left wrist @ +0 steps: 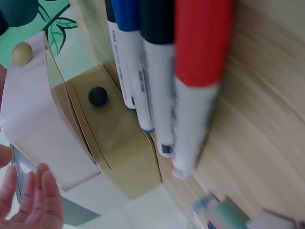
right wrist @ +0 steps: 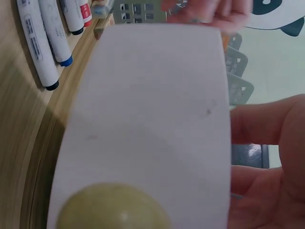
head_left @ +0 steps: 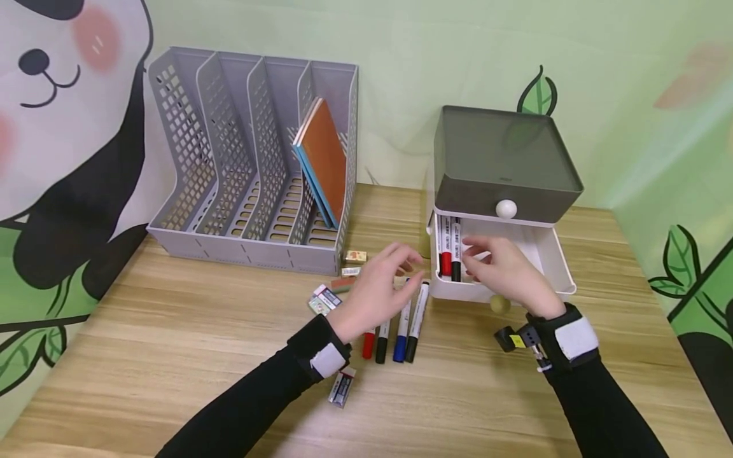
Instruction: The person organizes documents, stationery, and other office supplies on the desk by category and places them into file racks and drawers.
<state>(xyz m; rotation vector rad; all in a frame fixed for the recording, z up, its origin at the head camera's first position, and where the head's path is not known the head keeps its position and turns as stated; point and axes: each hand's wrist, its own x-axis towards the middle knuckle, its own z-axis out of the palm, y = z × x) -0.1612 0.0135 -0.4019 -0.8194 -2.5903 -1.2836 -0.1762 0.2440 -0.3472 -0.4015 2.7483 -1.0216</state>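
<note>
We seem to be partway through stowing whiteboard markers: our right hand (head_left: pixel 504 270), fingers parted and holding nothing visible, reaches into the white drawer (head_left: pixel 464 291), just beside the stowed markers (head_left: pixel 455 245). Our left hand (head_left: pixel 375 289), loosely bent and apparently unladen, hovers above four loose markers (head_left: pixel 417 321) on the surface (head_left: pixel 458 381); the next move likely calls for pinching one and passing it rightward.

Grey four-compartment file rack (head_left: pixel 217 251), upper left, orange and blue notebooks (head_left: pixel 325 162) leaning in its rightmost compartment, sleeved eraser (head_left: pixel 342 387), lower centre, wood-grain table (head_left: pixel 143 343), green backdrop (head_left: pixel 395 76), printed panda (head_left: pixel 91 146), far left
</note>
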